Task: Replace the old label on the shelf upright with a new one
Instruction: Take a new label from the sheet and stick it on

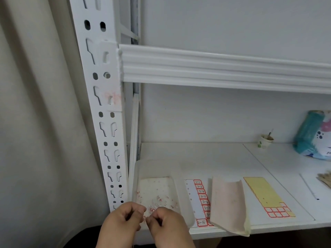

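Although the old label looks to be off the shelf upright (100, 97), no new one sits there yet, so by my reading the task is roughly at its midpoint; nearest the viewer, just in front of the white tray (180, 197), the left hand (121, 221) and right hand (166, 224) meet fingertip to fingertip, each grip curled and pinching small reddish scraps (144, 218), seemingly picking peeled residue off the fingers, though what exactly is held is too small to tell; inside the tray lie more red and white shreds (157, 196), apparently the remains of the old label; just right of the tray lies a sheet of numbered labels (201, 199) with red borders, from which a new label would come; further right of the tray rest a curled pinkish backing sheet (227, 203) and a yellow sheet (265, 196) with a few blank red-bordered labels left; up and left of the tray, on the upright, a faint pink smear (112, 96) marks the stripped spot below the shelf beam (215, 68); still to do, as I judge it: shed the scraps, peel a fresh label, press it over that smear.
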`<state>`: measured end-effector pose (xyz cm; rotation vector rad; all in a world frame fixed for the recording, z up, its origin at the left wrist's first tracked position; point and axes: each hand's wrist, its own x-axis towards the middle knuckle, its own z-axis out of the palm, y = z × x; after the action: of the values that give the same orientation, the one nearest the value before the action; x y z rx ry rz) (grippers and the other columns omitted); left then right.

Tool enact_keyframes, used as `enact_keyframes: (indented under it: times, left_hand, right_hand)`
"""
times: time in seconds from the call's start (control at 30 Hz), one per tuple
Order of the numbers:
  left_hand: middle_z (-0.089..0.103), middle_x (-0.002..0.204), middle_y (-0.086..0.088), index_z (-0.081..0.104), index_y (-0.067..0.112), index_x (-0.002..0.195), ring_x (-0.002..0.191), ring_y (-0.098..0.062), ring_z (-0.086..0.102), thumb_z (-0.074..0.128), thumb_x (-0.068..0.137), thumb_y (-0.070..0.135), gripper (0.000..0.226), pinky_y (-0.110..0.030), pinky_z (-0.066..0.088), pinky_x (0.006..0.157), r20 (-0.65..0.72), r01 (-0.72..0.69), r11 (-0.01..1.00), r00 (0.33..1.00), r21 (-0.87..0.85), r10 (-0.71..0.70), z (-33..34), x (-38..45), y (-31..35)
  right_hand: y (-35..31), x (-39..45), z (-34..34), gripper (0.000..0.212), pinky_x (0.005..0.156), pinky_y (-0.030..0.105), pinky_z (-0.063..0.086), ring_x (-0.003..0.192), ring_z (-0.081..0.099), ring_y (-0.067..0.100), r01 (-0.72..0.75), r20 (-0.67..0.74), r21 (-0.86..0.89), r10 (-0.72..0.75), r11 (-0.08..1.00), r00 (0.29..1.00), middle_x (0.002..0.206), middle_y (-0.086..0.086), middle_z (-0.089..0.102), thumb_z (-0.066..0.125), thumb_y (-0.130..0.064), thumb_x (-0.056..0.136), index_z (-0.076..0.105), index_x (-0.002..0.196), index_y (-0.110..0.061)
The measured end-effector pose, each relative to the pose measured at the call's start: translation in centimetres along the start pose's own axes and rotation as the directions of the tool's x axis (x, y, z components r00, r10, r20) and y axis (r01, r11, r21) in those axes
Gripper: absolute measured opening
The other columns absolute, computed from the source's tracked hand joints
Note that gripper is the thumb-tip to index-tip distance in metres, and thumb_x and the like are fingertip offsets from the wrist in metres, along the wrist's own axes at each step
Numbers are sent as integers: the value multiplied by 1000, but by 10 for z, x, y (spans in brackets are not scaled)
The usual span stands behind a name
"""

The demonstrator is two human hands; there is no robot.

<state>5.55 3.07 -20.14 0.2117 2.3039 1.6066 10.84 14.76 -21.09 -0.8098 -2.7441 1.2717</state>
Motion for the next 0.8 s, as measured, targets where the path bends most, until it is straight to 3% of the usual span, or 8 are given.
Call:
enact_keyframes:
  times: [0.17, 0.27, 0.33, 0.43, 0.6, 0.7, 0.8]
  left_hand:
    - [72, 63, 11, 74, 22, 75, 47, 2, 59, 65, 93, 16, 21, -19, 46, 60, 1, -27, 999, 1000, 21, 27, 3, 4, -2]
    - [73, 65, 9, 74, 29, 80, 57, 0, 64, 69, 88, 4, 26, -14, 52, 67, 11, -42, 999, 999, -7, 42, 6, 6, -4]
    - [75, 69, 8, 73, 30, 85, 65, -4, 68, 69, 89, 7, 24, -22, 55, 75, 25, -58, 998, 998, -29, 59, 10, 7, -3]
    - [75, 76, 14, 73, 30, 86, 67, -2, 69, 62, 95, 20, 18, -20, 51, 70, 71, -93, 995, 993, -22, 95, 18, 8, 2]
    - [76, 80, 7, 74, 26, 83, 72, -4, 69, 57, 99, 25, 24, -20, 55, 73, 116, -82, 997, 990, 13, 80, 40, 20, 6]
    - [73, 90, 11, 69, 34, 85, 83, -6, 69, 60, 97, 18, 22, -10, 50, 65, 150, -71, 996, 987, 52, 62, 54, 30, 8]
    - [70, 101, 15, 65, 40, 99, 87, -4, 67, 60, 97, 18, 22, -11, 50, 69, 184, -69, 995, 981, 65, 56, 67, 39, 6]
  right_hand:
    - [6, -1, 8, 23, 84, 18, 45, 86, 58, 6, 31, -66, -3, -32, 1000, 997, 81, -14, 55, 52, -36, 91, 52, 68, -37]
    - [8, -1, 4, 20, 91, 15, 44, 100, 59, 4, 61, -138, 29, -56, 998, 989, 104, -14, 61, 49, -24, 95, 64, 92, -36]
    - [10, 1, -5, 21, 90, 15, 44, 100, 58, 4, 60, -173, 36, -53, 998, 984, 110, -12, 61, 48, -20, 96, 66, 103, -30]
    - [19, 6, -21, 19, 85, 18, 46, 95, 59, 5, 51, -239, 24, -44, 998, 970, 106, -11, 65, 49, -23, 95, 66, 103, -27]
    - [48, 21, -45, 20, 61, 10, 37, 73, 51, 1, -26, -357, 47, 41, 999, 933, 86, -13, 61, 46, -19, 95, 65, 92, -24]
    - [72, 34, -56, 26, 76, 21, 44, 92, 59, 13, -107, -428, 116, 147, 987, 892, 108, -3, 66, 42, -15, 96, 66, 104, -21]
    - [104, 51, -54, 35, 93, 28, 47, 114, 59, 21, -225, -414, 100, 246, 969, 876, 128, 2, 61, 40, -9, 95, 62, 122, -17]
